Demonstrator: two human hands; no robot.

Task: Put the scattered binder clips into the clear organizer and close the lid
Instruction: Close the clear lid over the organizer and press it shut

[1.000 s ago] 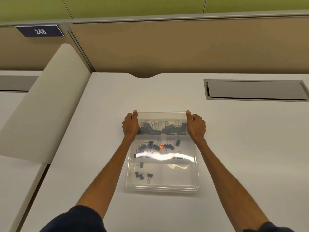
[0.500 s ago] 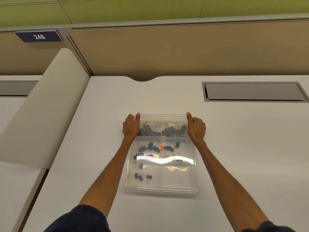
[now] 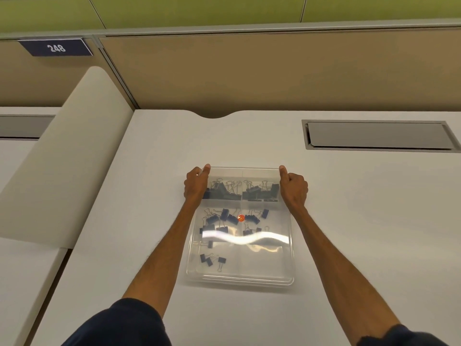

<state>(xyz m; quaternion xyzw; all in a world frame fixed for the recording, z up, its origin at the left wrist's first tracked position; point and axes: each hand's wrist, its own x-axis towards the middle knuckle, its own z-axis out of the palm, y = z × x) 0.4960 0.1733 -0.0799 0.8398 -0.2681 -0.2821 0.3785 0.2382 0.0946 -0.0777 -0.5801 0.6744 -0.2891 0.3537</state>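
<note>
A clear organizer (image 3: 239, 280) lies in the middle of the white desk (image 3: 361, 221). Several black binder clips (image 3: 224, 218) sit in its compartments, a few small ones (image 3: 209, 259) at the near left. The clear lid (image 3: 243, 171) spans the box and throws a bright glare band across it. My left hand (image 3: 195, 186) grips the lid's far left corner, thumb up along the edge. At the far right corner my right hand (image 3: 294, 188) grips it the same way. More clips show dark through the plastic between my hands. A small orange spot (image 3: 241, 217) shows among the clips.
A grey cable hatch (image 3: 379, 134) is set into the desk at the far right. A cream divider panel (image 3: 62, 151) slopes along the left edge, with a neighbouring desk (image 3: 22, 270) beyond it. A tan partition (image 3: 274, 76) with a "248" sign (image 3: 56, 47) closes the back.
Both hands stay gripped on the lid's far corners. Only the view has shifted slightly; the box and clips have not moved.
</note>
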